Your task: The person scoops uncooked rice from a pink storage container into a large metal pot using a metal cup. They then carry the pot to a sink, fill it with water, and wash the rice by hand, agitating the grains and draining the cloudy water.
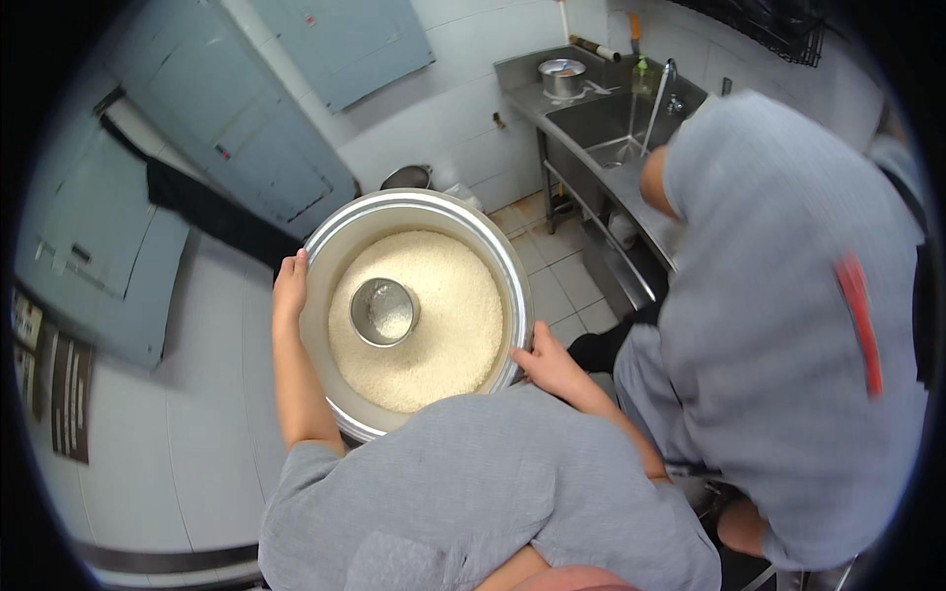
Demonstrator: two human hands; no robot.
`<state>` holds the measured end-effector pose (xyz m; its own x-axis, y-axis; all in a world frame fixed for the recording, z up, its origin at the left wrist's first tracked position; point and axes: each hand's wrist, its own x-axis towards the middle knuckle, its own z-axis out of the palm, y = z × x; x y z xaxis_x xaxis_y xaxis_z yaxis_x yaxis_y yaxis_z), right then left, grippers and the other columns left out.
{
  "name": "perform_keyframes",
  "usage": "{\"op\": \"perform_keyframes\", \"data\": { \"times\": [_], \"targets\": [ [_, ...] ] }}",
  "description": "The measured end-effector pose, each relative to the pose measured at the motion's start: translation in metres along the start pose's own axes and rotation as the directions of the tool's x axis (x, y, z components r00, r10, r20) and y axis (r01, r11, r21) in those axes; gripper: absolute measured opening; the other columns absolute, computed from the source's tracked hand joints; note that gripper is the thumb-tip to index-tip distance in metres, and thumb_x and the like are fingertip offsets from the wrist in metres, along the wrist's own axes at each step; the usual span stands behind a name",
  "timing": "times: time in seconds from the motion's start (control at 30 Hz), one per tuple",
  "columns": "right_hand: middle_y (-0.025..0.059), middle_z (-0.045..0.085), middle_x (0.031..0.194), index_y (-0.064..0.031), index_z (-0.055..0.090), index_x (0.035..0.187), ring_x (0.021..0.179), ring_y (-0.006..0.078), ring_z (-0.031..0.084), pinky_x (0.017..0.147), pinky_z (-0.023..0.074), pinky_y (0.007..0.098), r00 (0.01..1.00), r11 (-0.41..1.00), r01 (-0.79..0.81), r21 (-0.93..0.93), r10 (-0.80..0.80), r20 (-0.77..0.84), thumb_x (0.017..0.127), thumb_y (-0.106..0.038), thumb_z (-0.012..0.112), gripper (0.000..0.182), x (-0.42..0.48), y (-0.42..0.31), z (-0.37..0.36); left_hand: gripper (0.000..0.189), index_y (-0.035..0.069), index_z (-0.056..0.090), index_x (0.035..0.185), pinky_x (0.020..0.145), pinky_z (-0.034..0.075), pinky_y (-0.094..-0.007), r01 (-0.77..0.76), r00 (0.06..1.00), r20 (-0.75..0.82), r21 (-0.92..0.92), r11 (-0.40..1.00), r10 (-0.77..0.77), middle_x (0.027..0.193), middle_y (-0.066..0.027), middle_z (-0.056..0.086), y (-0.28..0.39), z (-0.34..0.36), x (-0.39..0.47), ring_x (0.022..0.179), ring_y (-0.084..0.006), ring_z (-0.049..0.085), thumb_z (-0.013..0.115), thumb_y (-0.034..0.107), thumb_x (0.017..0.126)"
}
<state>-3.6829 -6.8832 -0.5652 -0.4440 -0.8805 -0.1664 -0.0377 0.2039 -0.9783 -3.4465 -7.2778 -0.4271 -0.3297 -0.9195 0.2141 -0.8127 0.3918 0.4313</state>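
Observation:
A large round metal pot (318, 354) is right before me, filled with white rice grains (451, 318). In the rice rests a metal cup (383, 312), its mouth upward and a little rice at its bottom. My left hand (290, 287) holds the pot's left side, fingertips at the rim. On the right side, my right hand (550, 362) grips the rim with the thumb on top and the fingers mostly hidden beneath. What supports the pot from below is out of sight.
A co-worker in a grey shirt (776, 295) stands close on my right, at a stainless steel sink (591, 125) with a running tap (669, 70). A small metal pot (563, 80) sits on its counter. Grey wall cabinets (244, 118) and a dark pan (406, 177) lie beyond.

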Motion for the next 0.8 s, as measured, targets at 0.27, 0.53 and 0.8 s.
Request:
{"op": "perform_keyframes", "data": {
  "times": [0.27, 0.53, 0.8],
  "targets": [
    [0.0151, 0.051, 0.079, 0.0077, 0.042, 0.095, 0.070, 0.0199, 0.053, 0.059, 0.0460, 0.0333, 0.954, 0.983, -0.159, 0.089, 0.177, -0.242, 0.090, -0.030, 0.063, 0.043, 0.012, 0.033, 0.051, 0.060, -0.002, 0.060, 0.117, 0.091, 0.046, -0.0416, -0.307, 0.929, 0.182, -0.104, 0.946, 0.322, 0.111, -0.0254, 0.065, 0.075, 0.053, 0.092, 0.107, -0.0381, 0.061, 0.044, 0.053, 0.098],
    [0.0169, 0.055, 0.081, 0.0078, 0.043, 0.095, 0.070, 0.0207, 0.056, 0.060, 0.0477, 0.0335, 0.859, 0.948, -0.262, 0.182, 0.315, -0.403, 0.087, -0.027, 0.065, 0.042, 0.053, 0.002, 0.050, 0.061, -0.003, 0.059, 0.119, 0.089, 0.047, -0.0402, -0.456, 0.821, 0.293, -0.183, 0.871, 0.491, 0.106, -0.0244, 0.066, 0.146, 0.114, 0.177, 0.102, -0.0346, 0.063, 0.049, 0.052, 0.097],
    [0.0181, 0.056, 0.089, 0.0117, 0.044, 0.102, 0.072, 0.0216, 0.058, 0.060, 0.0503, 0.0320, 0.781, 0.975, -0.151, 0.164, 0.219, -0.585, 0.088, -0.026, 0.066, 0.046, -0.026, -0.004, 0.123, 0.064, -0.004, 0.056, 0.121, 0.087, 0.048, -0.0407, -0.584, 0.735, 0.251, -0.240, 0.776, 0.630, 0.104, -0.0249, 0.066, 0.133, 0.088, 0.136, 0.099, -0.0358, 0.063, 0.050, 0.054, 0.095]
  ]
}}
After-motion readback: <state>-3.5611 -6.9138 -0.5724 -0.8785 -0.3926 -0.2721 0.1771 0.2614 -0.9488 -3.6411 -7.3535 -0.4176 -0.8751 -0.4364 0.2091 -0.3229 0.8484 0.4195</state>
